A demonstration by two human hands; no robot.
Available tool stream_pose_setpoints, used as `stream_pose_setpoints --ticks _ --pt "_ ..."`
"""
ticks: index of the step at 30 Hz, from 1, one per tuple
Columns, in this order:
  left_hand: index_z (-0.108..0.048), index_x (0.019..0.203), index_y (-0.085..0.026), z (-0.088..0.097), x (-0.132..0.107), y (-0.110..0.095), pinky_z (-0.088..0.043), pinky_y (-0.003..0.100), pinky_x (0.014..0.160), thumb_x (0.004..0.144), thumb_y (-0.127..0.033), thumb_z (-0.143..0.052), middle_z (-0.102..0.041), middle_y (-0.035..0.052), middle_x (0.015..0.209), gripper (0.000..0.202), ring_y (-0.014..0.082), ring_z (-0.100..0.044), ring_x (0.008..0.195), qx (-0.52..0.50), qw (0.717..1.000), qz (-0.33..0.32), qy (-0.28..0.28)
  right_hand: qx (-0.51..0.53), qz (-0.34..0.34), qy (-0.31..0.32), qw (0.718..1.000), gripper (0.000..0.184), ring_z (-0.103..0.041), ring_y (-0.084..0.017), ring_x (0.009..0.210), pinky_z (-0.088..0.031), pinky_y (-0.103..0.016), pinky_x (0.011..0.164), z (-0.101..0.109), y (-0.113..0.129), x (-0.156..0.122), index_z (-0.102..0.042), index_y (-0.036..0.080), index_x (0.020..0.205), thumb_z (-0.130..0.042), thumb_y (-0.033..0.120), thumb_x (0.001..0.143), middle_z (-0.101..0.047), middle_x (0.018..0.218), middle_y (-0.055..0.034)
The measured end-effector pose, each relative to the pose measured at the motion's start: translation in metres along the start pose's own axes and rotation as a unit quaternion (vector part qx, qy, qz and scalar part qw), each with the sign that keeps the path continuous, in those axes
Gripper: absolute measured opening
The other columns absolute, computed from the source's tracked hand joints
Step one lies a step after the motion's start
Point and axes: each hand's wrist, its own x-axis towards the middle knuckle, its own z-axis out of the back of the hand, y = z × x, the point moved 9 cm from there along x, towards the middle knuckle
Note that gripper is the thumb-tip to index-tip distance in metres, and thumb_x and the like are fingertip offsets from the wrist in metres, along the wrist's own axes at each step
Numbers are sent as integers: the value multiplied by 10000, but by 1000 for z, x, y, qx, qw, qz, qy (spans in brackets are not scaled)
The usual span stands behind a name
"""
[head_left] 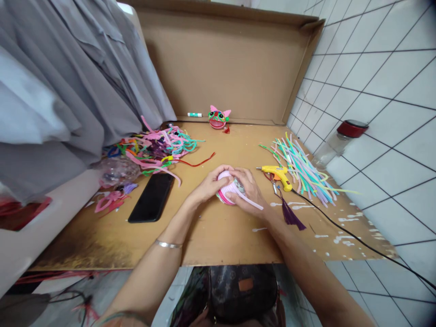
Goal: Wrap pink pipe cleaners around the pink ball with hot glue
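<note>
**Two hands cupped round a pink ball, its loose strip trailing over the right hand**

The table runs beneath both forearms, and the ball is held above its middle part, in front of the person; whether it touches the wood cannot be told. A bundle of fuzzy strips lies well apart on the right. Between the bundle and the right hand rests a yellow glue gun, near that hand, its nozzle pointing left.

The left hand grips the ball from the left, thumb laid across the front and fingers curled round the far side. The right hand grips it from the right, fingers bent over the top, thumb pressed to the near face. Both wrists slant inward, so the hands nearly meet above the ball.

The ball sits between the palms, with pale pink ribs showing and a deeper pink band along its lower edge. Smallest is the loose strip: its long axis slopes from the ball toward the right wrist and the person, across the base of the right thumb. The right hand is clearly the nearer one to its free end, which neither hand pinches.
</note>
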Motion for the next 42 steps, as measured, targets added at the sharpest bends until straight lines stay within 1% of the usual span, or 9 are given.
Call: stream_pose_setpoints --ticks 3,8,15,20,25,28,32,37,42 --pt "-569 1002 -163 0 1 1 -407 227 675 710 -372 -665 -554 -6 868 372 119 -488 742 -2 1000 -3 -3 4 1 7 1000 583 -504 -305 1253 -436 -524 1059 0 0 0 -486 237 1364 -577 541 874 -497 1307 -143" --pt "-582 1007 -165 1 1 2 -415 239 694 715 -384 -668 -575 6 880 376 132 -506 762 3 1000 -2 -3 18 -6 12 1000 553 -511 -298 1253 -446 -501 1056 0 -2 -1 -528 234 1338 -584 534 876 -482 1307 -140" --pt "-590 993 -161 -1 1 -2 -415 238 712 742 -355 -646 -578 7 885 322 128 -500 770 8 1000 -21 3 19 -11 10 1000 612 -508 -285 1233 -434 -500 1061 1 2 2 -442 254 1416 -563 534 886 -535 1293 -120" --pt "-577 1016 -165 0 1 1 -417 237 694 718 -387 -669 -575 7 890 383 129 -503 763 1 1000 -7 -2 24 -10 7 1000 585 -490 -303 1267 -423 -512 1071 -1 -2 -1 -506 235 1363 -586 539 870 -486 1307 -137" --pt "-567 1015 -166 1 1 2 -416 233 692 721 -382 -663 -567 3 884 377 125 -499 754 6 1000 -2 -1 32 -13 7 999 594 -490 -300 1265 -424 -514 1072 0 -2 -1 -486 249 1382 -605 509 861 -475 1324 -135" --pt "-573 1018 -169 1 1 3 -422 235 702 728 -387 -658 -573 5 888 373 129 -509 763 7 1000 -2 0 37 -19 8 999 562 -479 -297 1287 -425 -508 1077 1 -1 -1 -509 262 1355 -595 520 863 -468 1323 -126" --pt "-579 1013 -168 0 0 1 -433 240 724 732 -384 -658 -577 4 899 363 127 -516 764 4 1000 -7 3 44 -30 8 999 535 -455 -290 1322 -409 -497 1099 2 -1 -2 -540 248 1320 -584 534 871 -440 1342 -131" --pt "-570 1001 -167 -1 0 0 -436 237 719 726 -379 -651 -570 -4 887 357 120 -512 749 4 1000 -3 3 63 -32 5 997 528 -464 -288 1310 -414 -489 1094 2 -1 -2 -558 234 1292 -598 543 865 -450 1331 -135" --pt "-563 987 -164 -1 0 -1 -426 227 679 714 -372 -663 -569 -6 868 358 109 -498 712 -5 1000 0 0 72 -27 7 997 554 -465 -294 1304 -404 -496 1096 2 0 -1 -556 229 1290 -576 587 867 -460 1318 -138"
